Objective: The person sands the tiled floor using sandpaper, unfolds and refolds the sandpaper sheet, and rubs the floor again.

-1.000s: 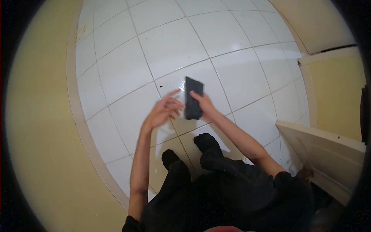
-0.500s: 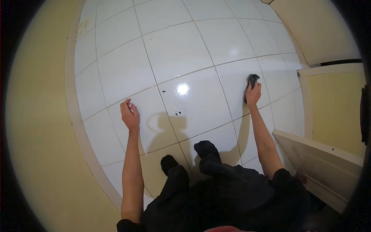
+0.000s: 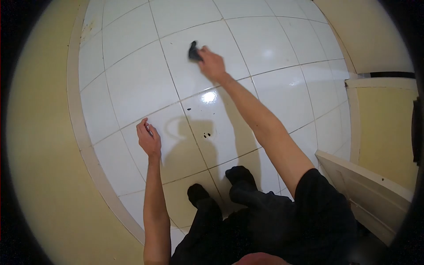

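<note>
My right hand (image 3: 213, 64) is closed on a bunched black cloth (image 3: 193, 51), which lies against the white tiled floor (image 3: 132, 84) ahead of me. Part of the cloth is hidden behind my fingers. My left hand (image 3: 149, 138) hangs low over the tiles at the left, holding nothing, its fingers loosely bent and apart. Between my hands and my feet, a few small dark specks (image 3: 206, 135) lie on the floor, and another dark speck (image 3: 189, 109) sits closer to the bright light reflection.
My black-socked feet (image 3: 240, 176) stand on the tiles. A yellowish wall (image 3: 44, 145) with a pale skirting runs along the left. On the right are an open white door (image 3: 366, 176) and a pale panel (image 3: 362, 35). Brownish stains (image 3: 88, 31) mark the far left floor.
My right hand has swept the black cloth from the right side of the floor leftward and farther away from me. My left hand has barely moved.
</note>
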{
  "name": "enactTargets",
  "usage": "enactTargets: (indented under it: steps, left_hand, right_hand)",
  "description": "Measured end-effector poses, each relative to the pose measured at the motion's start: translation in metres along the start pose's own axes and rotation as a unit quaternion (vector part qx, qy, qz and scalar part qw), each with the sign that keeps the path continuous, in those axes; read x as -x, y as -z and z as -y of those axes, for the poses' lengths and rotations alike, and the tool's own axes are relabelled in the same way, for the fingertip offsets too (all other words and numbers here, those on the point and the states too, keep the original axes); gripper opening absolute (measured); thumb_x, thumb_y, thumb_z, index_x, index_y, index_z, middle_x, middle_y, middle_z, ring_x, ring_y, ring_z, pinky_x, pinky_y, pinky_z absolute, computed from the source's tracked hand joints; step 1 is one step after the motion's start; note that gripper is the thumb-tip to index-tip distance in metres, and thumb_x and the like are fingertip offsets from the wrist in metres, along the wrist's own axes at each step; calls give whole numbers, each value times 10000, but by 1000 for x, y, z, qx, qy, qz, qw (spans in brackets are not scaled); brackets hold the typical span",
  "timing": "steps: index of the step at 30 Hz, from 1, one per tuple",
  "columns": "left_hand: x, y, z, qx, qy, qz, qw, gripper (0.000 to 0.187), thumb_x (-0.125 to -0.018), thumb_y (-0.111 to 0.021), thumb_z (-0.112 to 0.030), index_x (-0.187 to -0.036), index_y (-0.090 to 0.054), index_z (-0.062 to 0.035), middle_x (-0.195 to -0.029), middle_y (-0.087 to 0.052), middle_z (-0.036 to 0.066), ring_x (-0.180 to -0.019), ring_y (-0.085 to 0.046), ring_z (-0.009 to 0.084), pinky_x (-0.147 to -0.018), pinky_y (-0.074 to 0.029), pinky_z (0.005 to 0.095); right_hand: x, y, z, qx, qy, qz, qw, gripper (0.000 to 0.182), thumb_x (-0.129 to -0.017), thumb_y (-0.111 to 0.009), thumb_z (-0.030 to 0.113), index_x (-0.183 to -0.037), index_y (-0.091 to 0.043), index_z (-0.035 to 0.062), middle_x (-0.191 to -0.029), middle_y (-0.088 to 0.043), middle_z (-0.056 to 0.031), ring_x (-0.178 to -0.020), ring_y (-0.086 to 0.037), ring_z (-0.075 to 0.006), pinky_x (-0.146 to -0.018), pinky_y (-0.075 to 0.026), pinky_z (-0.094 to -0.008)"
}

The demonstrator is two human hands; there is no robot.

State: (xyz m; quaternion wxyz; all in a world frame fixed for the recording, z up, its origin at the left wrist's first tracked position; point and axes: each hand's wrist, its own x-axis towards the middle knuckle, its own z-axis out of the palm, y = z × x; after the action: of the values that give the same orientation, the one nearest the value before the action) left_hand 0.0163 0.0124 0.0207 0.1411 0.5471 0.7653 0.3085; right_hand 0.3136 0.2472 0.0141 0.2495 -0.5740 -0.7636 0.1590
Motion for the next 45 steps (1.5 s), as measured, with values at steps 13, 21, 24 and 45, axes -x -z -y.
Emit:
enactTargets:
  steps: [13, 21, 24, 45]
  left_hand:
    - [4, -5, 0, 12, -21, -32, 999, 260, -1054, -511, -118, -1271, -623, -29, -1168, -647, 150, -1032, -658, 313, -871, -549, 409]
    - [9, 1, 13, 60, -24, 16, 998, 321, -1106, -491, -279, -1265, -624, -35, -1189, -641, 115, -1085, -641, 284, -936, -529, 387]
    - [10, 6, -2, 37, -46, 23, 998, 332, -1114, -468, -289, -1250, -629, -32, -1176, -649, 116, -1089, -644, 289, -937, -532, 393]
    - [3, 0, 0, 22, -65, -29, 997, 304, -1110, -420, -197, -1231, -624, -6, -1195, -658, 164, -1084, -647, 348, -930, -519, 423]
  right_hand:
    - [203, 47, 41, -203, 84, 215, 952, 493, -879, -672, 88, -1362, -591, 142, -1188, -625, -88, -1001, -673, -341, -824, -568, -450]
    - [373, 190, -168, 59, -380, -200, 901, 324, -901, -607, 97, -1211, -631, 5, -1081, -641, -198, -1029, -640, -415, -904, -509, -482]
    - [427, 233, -226, 319, -520, -291, 737, 323, -975, -646, 270, -1212, -625, 53, -1138, -621, -185, -1004, -695, -390, -833, -551, -500]
    - [196, -3, 29, -100, 34, 2, 994, 433, -859, -601, 39, -1289, -594, 90, -1159, -635, -156, -963, -684, -398, -796, -570, -503]
